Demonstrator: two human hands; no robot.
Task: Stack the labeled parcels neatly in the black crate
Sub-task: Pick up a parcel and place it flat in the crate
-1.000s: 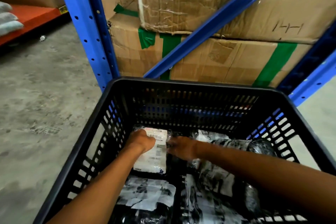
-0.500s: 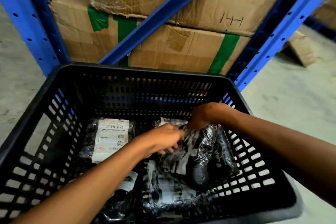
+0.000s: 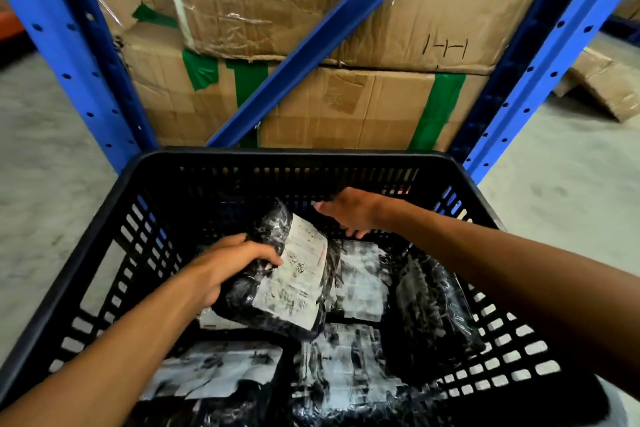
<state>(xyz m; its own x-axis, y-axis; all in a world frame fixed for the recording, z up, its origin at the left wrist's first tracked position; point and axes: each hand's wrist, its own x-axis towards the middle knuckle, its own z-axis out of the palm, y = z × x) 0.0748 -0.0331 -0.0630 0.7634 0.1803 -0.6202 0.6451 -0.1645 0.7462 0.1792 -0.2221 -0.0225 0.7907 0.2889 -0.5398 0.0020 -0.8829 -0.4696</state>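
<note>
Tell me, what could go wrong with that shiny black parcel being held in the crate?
1. The left hand grips the glossy black plastic-wrapped parcel with the white label by one edge only, tilted above the others; the slick wrap might slip.
2. Set down tilted, it could cover the white labels of the flat black parcels below and leave the stack untidy.
3. The right hand hovers open near the slotted back wall of the black plastic crate; fingers might knock it.

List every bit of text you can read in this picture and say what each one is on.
"HH": handwritten in black marker on the upper cardboard box, strokes rough, so the reading is uncertain.
White label on the held parcel, gripped by the left hand: printed lines, too blurred to read.
Labels on the other parcels in the black crate: unreadable.
</note>
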